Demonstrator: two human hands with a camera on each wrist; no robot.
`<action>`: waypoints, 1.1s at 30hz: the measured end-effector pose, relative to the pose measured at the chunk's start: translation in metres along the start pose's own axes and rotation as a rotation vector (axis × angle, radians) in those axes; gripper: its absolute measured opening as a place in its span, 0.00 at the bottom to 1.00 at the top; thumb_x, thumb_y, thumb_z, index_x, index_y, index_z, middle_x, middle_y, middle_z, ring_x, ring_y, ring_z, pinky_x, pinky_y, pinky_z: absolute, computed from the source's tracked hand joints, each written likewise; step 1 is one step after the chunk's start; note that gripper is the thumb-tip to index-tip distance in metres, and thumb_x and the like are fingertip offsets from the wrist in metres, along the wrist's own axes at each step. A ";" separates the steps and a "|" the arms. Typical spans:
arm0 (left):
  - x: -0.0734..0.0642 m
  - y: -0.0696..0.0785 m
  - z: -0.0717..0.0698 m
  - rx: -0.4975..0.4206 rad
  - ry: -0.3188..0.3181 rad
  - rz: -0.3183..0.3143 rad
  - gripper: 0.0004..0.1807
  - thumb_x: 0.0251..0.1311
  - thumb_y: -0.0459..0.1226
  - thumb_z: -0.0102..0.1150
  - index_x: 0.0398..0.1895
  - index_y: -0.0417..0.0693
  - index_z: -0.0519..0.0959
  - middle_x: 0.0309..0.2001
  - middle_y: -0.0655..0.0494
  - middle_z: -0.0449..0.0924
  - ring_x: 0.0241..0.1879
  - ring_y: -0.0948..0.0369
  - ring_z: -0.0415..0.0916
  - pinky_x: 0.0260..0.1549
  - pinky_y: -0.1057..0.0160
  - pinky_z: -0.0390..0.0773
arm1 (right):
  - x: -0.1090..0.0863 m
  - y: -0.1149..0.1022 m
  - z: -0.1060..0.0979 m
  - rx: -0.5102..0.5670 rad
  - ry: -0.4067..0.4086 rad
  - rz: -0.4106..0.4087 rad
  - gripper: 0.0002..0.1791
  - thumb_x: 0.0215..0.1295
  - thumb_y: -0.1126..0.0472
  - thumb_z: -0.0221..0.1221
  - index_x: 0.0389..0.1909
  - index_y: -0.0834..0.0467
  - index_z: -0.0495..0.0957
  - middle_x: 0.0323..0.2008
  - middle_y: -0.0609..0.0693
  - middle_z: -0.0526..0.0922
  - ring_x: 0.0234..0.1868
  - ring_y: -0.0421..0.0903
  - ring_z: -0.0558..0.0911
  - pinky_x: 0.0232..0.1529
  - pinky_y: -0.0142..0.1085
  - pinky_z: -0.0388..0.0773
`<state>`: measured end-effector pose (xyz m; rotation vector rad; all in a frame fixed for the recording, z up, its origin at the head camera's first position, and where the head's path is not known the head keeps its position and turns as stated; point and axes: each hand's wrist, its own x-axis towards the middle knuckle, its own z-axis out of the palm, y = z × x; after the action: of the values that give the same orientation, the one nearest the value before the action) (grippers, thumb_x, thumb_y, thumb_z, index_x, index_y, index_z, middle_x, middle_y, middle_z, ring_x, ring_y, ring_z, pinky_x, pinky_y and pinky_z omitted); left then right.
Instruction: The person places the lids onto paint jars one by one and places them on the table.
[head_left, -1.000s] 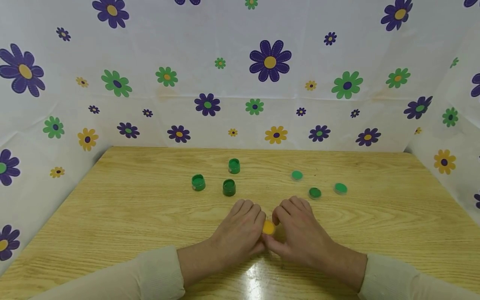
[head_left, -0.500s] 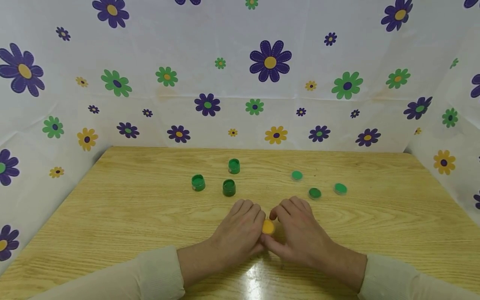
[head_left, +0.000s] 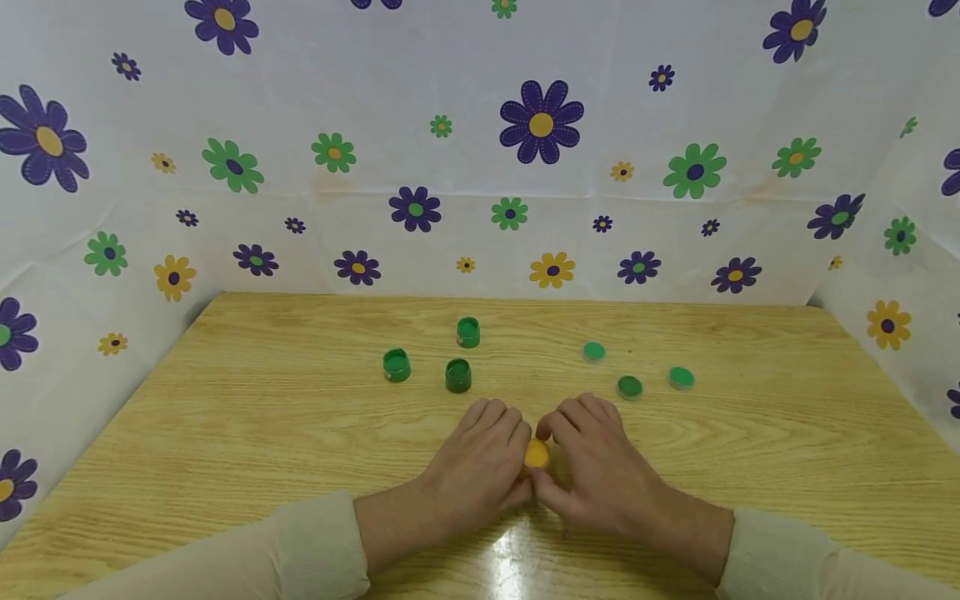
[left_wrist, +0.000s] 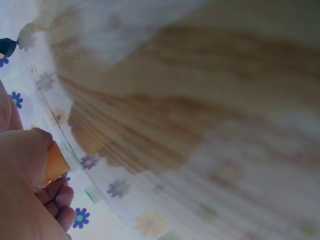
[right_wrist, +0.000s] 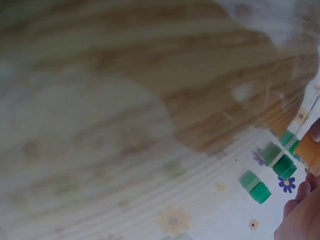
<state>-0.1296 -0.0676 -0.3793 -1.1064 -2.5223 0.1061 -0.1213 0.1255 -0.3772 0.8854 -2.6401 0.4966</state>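
Note:
A small yellow-orange paint jar (head_left: 536, 454) sits between both hands near the table's front, its round top facing up. My left hand (head_left: 480, 458) grips it from the left; in the left wrist view the orange jar (left_wrist: 56, 164) shows between thumb and curled fingers. From the right, my right hand (head_left: 603, 467) pinches the jar's lid edge, index finger on the far side and thumb on the near side. In the right wrist view the orange jar (right_wrist: 307, 150) appears at the right edge, beside the fingers. Much of its body is hidden in the head view.
Three open green paint jars (head_left: 458, 376) stand beyond the left hand. Several centimetres past the right hand lie three loose green lids (head_left: 630, 387). A flower-print cloth (head_left: 480, 167) surrounds the wooden table (head_left: 262, 400) at the back and sides.
Both hands stay in place around the yellow jar. The right thumb and index finger shift slightly along the lid's edge. The green jars and lids have not moved.

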 end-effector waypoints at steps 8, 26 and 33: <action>0.000 0.000 -0.001 0.012 -0.015 0.006 0.19 0.60 0.55 0.59 0.32 0.49 0.73 0.30 0.60 0.68 0.37 0.60 0.62 0.45 0.62 0.63 | 0.000 0.000 0.001 -0.003 0.006 0.010 0.13 0.56 0.46 0.63 0.34 0.49 0.75 0.35 0.42 0.75 0.41 0.41 0.68 0.54 0.43 0.67; 0.000 -0.001 0.000 0.010 -0.005 0.007 0.17 0.60 0.53 0.58 0.31 0.49 0.73 0.30 0.60 0.69 0.37 0.59 0.64 0.45 0.62 0.64 | 0.000 0.001 0.001 -0.016 0.019 0.013 0.16 0.56 0.43 0.64 0.35 0.50 0.76 0.35 0.43 0.75 0.42 0.43 0.70 0.53 0.42 0.67; -0.001 0.000 0.001 -0.018 0.009 0.003 0.18 0.63 0.54 0.57 0.31 0.50 0.73 0.30 0.60 0.69 0.36 0.60 0.63 0.44 0.63 0.63 | 0.000 0.002 0.001 -0.004 0.022 -0.021 0.15 0.52 0.48 0.63 0.38 0.51 0.77 0.34 0.43 0.75 0.40 0.41 0.68 0.51 0.43 0.67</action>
<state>-0.1296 -0.0685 -0.3808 -1.1154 -2.5187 0.0789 -0.1220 0.1267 -0.3782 0.9000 -2.6085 0.4927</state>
